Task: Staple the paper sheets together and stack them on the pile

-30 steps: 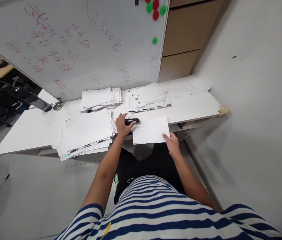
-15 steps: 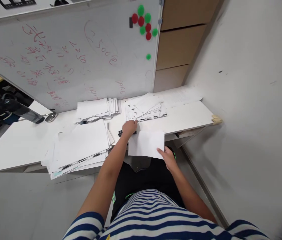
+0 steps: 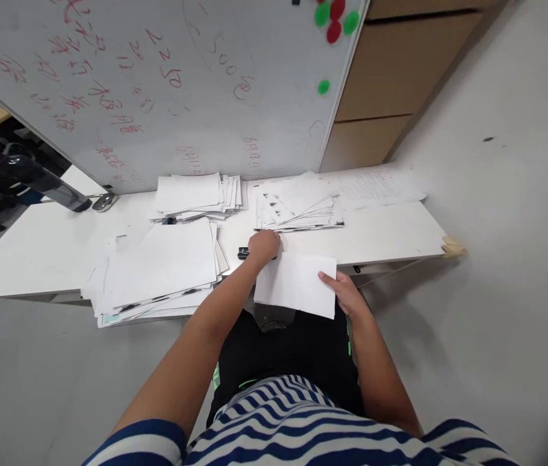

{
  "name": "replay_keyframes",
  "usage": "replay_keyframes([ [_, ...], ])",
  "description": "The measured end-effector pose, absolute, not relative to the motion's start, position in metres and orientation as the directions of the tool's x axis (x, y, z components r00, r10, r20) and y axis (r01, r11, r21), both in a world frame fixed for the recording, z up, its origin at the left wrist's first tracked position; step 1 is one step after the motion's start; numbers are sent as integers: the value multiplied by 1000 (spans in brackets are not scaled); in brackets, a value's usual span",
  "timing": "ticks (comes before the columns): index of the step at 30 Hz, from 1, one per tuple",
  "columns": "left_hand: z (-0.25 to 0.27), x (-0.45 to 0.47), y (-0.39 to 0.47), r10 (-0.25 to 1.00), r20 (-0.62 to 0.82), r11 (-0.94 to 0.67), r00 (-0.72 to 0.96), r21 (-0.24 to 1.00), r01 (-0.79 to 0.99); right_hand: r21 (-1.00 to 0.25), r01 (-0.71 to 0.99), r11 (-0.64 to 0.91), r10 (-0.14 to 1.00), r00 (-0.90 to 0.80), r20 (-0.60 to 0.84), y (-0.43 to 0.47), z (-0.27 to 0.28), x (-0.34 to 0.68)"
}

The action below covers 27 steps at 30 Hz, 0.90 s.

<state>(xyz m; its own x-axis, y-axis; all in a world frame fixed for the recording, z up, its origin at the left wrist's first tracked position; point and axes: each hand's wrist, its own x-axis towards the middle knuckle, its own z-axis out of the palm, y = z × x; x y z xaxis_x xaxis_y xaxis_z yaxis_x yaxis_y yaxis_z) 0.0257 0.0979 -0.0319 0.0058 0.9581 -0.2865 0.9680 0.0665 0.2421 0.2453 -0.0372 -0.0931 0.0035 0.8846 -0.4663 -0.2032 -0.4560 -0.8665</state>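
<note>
Left hand [image 3: 264, 245] arches over black stapler [image 3: 243, 253], grip unclear; right hand [image 3: 350, 296] pinches flat white paper [image 3: 297, 285] at three o'clock.

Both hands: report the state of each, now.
Left hand: closed, on top of the black stapler.
Right hand: closed, holding white paper, thumb on top.

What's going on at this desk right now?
A person's left hand is over a black stapler near the front of the white desk. The right hand holds white paper by its right side, its far left corner close to the stapler. Whether they meet is hidden.
</note>
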Motion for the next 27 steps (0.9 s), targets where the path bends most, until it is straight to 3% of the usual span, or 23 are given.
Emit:
replay_keyframes([
  [7,-36,27,93,981,-191,14,25,199,980,-909,183,-375,916,-81,-394,1,-61,235],
  [11,-39,24,90,995,-82,-39,55,189,981,-916,290,-279,926,-173,-337,13,-43,225],
  [16,-40,22,88,994,-77,-62,78,193,979,-937,291,-192,943,-210,-258,27,-38,225],
  [21,-38,23,89,992,-115,-35,59,202,979,-921,287,-263,912,-237,-334,44,-45,236],
  [27,-38,23,92,985,-165,-21,54,200,980,-946,203,-253,916,-265,-302,59,-56,249],
])
